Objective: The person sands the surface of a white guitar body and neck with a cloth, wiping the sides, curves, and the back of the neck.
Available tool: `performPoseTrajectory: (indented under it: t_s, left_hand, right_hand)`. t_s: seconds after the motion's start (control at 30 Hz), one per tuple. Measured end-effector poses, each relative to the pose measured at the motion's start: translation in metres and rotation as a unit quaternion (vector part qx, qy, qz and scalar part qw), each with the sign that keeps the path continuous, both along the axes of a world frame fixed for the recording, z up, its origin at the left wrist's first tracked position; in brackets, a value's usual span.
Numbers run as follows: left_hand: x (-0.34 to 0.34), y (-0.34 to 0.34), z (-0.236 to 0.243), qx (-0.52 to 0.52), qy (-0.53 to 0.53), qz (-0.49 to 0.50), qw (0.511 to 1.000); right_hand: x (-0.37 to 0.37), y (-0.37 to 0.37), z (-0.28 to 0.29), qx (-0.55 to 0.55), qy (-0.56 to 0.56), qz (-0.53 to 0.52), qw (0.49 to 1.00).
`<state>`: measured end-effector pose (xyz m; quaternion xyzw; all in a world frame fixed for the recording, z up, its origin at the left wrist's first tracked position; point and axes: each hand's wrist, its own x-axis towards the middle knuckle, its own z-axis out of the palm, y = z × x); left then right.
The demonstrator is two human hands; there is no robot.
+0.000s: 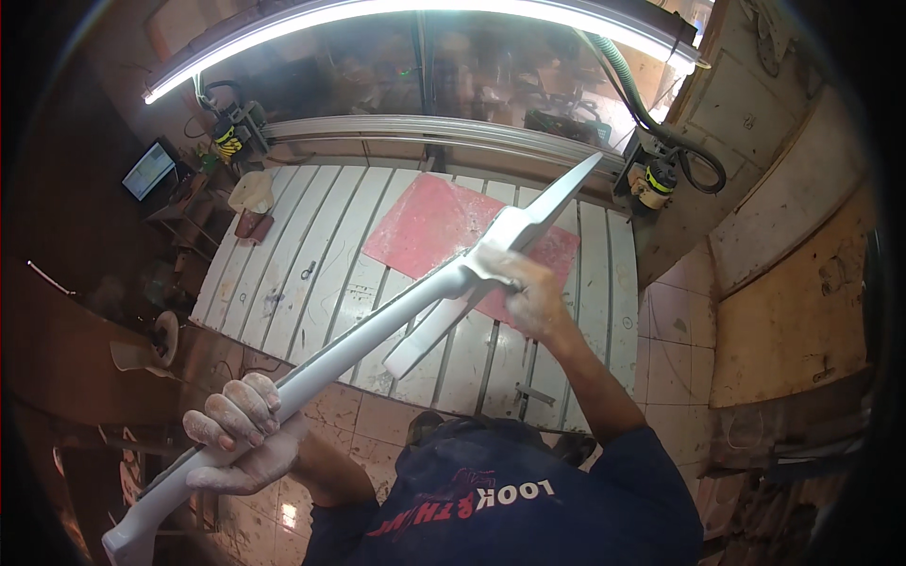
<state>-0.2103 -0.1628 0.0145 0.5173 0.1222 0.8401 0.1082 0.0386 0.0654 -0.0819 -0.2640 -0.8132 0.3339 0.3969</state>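
Observation:
A long pale-grey part point(368, 330), shaped like a pole with a crosspiece at its far end, slants from the lower left up to the right above the table. Its pointed bar reaches toward the upper right, and a shorter arm hangs down toward me. My left hand point(241, 434), dusted white, wraps round the shaft near its lower end. At the junction of the crosspiece, my right hand point(524, 288) is closed and pressed on the surface. A thin pale scrap point(486, 267) shows under its fingers; its kind is unclear, and the hand is slightly blurred.
Below the part stands a white slatted table point(274, 274) with a dusty red sheet point(425, 222) on it. A metal rail point(453, 132) spans its far side beneath a bright tube light point(415, 8). A container point(252, 193) sits at the back left; a screen point(149, 170) glows beyond.

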Motion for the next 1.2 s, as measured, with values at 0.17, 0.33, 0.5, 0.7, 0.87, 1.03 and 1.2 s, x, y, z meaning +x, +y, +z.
performPoseTrajectory:
  t_s: [0.17, 0.33, 0.5, 0.7, 0.87, 1.03, 1.2]
  left_hand:
    - [0.0, -0.005, -0.002, -0.003, 0.01, 0.005, 1.0]
    - [-0.005, -0.007, -0.005, -0.005, 0.016, 0.005, 1.0]
    - [-0.004, -0.009, -0.004, -0.016, 0.022, -0.032, 0.999]
    - [-0.003, -0.01, -0.004, -0.013, 0.027, -0.031, 0.999]
    - [-0.008, -0.011, -0.007, -0.015, 0.008, -0.002, 1.0]
    - [-0.006, -0.009, -0.009, -0.011, -0.005, 0.013, 1.0]
    - [-0.006, -0.013, -0.008, -0.014, 0.008, 0.009, 1.0]
  right_hand:
    - [-0.017, -0.018, 0.003, 0.027, 0.016, -0.017, 0.999]
    - [-0.016, -0.015, -0.001, 0.041, -0.002, -0.029, 0.999]
    - [-0.016, -0.006, -0.008, 0.15, -0.07, -0.138, 0.977]
    - [-0.011, -0.006, 0.005, 0.011, 0.009, -0.029, 0.999]
    - [0.0, -0.014, 0.026, -0.047, 0.057, 0.03, 0.997]
    - [-0.003, 0.007, 0.019, 0.127, -0.111, -0.128, 0.977]
    - [-0.001, 0.018, 0.007, 0.178, -0.057, -0.009, 0.982]
